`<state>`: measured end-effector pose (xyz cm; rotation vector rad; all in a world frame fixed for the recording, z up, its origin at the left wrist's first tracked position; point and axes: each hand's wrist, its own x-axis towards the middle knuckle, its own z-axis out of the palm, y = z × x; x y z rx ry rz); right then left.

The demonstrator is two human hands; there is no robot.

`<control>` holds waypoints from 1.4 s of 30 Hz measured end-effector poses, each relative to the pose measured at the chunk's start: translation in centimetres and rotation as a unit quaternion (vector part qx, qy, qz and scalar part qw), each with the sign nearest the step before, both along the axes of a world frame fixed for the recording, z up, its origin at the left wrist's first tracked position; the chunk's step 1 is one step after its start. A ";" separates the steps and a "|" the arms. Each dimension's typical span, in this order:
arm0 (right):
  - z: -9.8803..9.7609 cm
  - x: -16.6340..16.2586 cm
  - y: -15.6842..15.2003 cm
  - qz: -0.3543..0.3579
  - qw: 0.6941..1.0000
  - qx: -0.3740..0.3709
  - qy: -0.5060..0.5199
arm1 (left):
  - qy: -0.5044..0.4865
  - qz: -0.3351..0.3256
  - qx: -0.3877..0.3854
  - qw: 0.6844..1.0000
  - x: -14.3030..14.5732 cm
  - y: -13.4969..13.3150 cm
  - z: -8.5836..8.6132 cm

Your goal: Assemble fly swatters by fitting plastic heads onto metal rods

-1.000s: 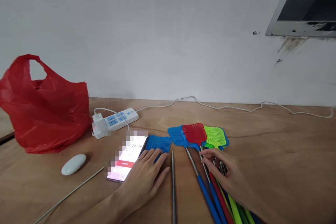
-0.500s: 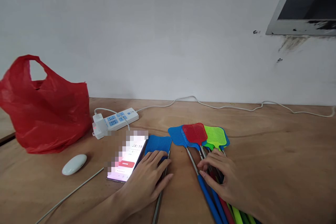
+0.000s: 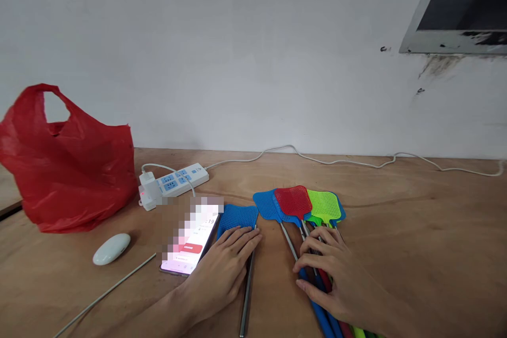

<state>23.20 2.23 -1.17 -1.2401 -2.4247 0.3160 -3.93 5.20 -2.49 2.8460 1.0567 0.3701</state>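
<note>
A blue fly swatter [image 3: 238, 215] lies by itself left of centre, its thin metal rod [image 3: 247, 296] pointing towards me. My left hand [image 3: 222, 264] rests flat over the lower part of its mesh head, fingers stretched out and the index fingertip near the top of the rod. To the right several fly swatters lie in a fanned bundle, with a red head [image 3: 293, 202], a lime-green head [image 3: 324, 206] and blue heads [image 3: 266, 205] overlapping. Over their rods and coloured handles [image 3: 322, 317] is my right hand [image 3: 328, 269], fingers bent and apart. It partly hides the bundle.
A lit phone [image 3: 194, 243], partly pixelated, lies beside my left hand. A white power strip [image 3: 184, 178] with a plugged-in charger sits behind it. Further left are a white oval object [image 3: 112, 249] and a red plastic bag [image 3: 75, 169]. A white cable [image 3: 336, 162] runs along the wall.
The lone swatter's rod has swung to the right at its near end. My left fingers have drawn closer together. My right hand has slid slightly towards me, its fingers spreading over the bundle.
</note>
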 end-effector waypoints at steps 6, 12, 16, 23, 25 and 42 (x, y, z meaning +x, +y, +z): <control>-0.1 -0.5 0.0 -0.012 1.000 -0.012 0.017 | -0.015 0.006 0.009 1.000 0.2 0.0 0.1; 0.3 -0.8 -0.1 -0.043 0.999 -0.007 0.020 | -0.022 0.004 0.024 0.999 0.0 0.1 -0.3; 0.1 -1.1 -0.1 -0.038 0.999 0.006 0.026 | -0.026 0.006 0.025 0.999 -0.1 0.2 -0.9; -1.3 -0.8 0.6 -0.034 0.990 0.046 0.129 | -0.036 0.006 0.026 0.999 -0.2 0.3 -1.2; -1.3 -0.7 0.7 -0.029 0.984 0.058 0.169 | -0.042 0.004 0.019 0.999 -0.2 0.2 -1.0; 0.0 -0.3 0.9 -0.084 0.735 -0.255 0.622 | -0.039 0.005 -0.001 0.999 -0.3 0.2 -1.0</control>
